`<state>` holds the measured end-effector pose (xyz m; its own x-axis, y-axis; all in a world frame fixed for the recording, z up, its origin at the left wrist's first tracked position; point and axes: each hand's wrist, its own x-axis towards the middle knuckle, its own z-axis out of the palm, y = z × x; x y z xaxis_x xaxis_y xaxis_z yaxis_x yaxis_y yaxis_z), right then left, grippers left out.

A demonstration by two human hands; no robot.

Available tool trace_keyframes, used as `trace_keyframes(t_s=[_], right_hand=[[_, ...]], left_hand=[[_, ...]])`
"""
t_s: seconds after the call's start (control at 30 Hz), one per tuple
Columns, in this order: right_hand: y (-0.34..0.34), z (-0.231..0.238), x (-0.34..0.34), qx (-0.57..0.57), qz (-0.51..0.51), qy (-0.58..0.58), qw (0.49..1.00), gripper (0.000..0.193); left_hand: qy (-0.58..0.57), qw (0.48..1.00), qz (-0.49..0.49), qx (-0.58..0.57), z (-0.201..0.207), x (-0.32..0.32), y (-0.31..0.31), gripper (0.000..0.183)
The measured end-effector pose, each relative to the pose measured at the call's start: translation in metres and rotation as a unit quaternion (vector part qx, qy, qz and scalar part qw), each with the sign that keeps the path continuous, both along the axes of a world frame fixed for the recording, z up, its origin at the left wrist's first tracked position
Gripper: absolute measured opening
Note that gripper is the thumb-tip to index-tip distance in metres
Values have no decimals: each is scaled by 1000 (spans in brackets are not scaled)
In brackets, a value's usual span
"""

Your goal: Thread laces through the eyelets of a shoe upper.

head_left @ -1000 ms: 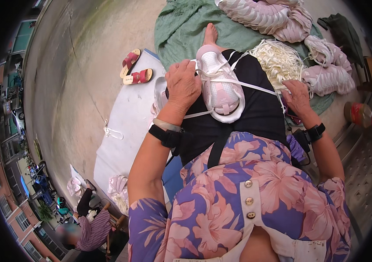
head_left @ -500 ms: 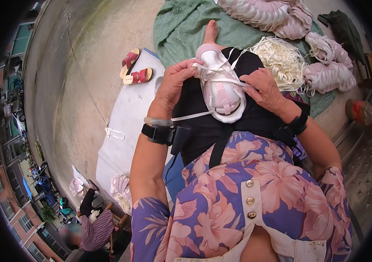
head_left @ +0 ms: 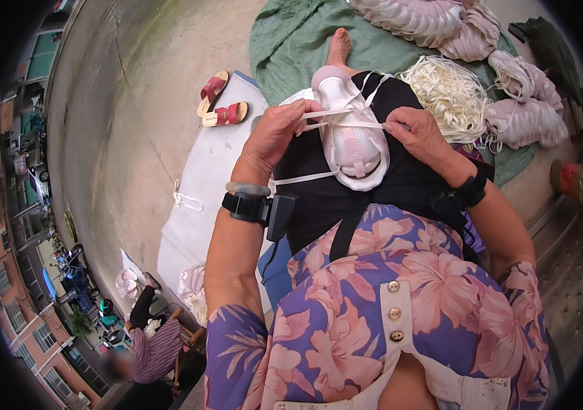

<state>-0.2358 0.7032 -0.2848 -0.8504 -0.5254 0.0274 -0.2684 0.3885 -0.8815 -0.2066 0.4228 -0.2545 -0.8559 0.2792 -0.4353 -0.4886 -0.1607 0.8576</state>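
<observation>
A pink and white shoe upper (head_left: 354, 145) lies across my black-clad lap, its rounded tongue end pointing away from me. White shoelace (head_left: 360, 125) runs over it from side to side between my hands. My left hand (head_left: 282, 130), left of the upper, pinches the lace between thumb and fingers. On the other side my right hand (head_left: 418, 134) grips the lace with thumb and forefinger, pulled straight across the upper. One loose lace length trails left from the upper's near end. Another loops up beside the tongue.
A heap of cream laces (head_left: 445, 96) and bundled pink-white uppers (head_left: 525, 123) rest on a green cloth (head_left: 291, 41) to the right. Red sandals (head_left: 225, 114) stand left, by a white sheet (head_left: 196, 171). A bottle (head_left: 570, 181) is far right. Another person (head_left: 151, 352) sits lower left.
My left hand has shifted slightly, drawing lace out left of the upper. The lace between my hands now runs straighter and more level. The whole view has shifted a little.
</observation>
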Motion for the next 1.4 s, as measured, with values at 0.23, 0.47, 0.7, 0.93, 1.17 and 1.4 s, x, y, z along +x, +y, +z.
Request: trace_keyframes(t_s=[0.23,0.47,0.7,0.93,1.17,1.4], right_hand=[[16,18,-8,51,-64,95,992,17],[112,40,-14,85,-161,113,977,14],[113,18,16,77,-38,-193,978,20],[-7,6,6,38,15,198,979,53],[-32,-6,9,92,38,165,981,49],[-33,3,11,79,13,96,992,30]], left_hand=[[56,992,1,-114,6,1,11,17],[156,923,-35,-349,-17,1,35,19],[252,880,99,-390,-20,11,48,18],[396,746,67,-531,-17,16,85,15],[369,744,118,-545,-30,17,93,11],[370,755,108,-531,-32,18,95,11]])
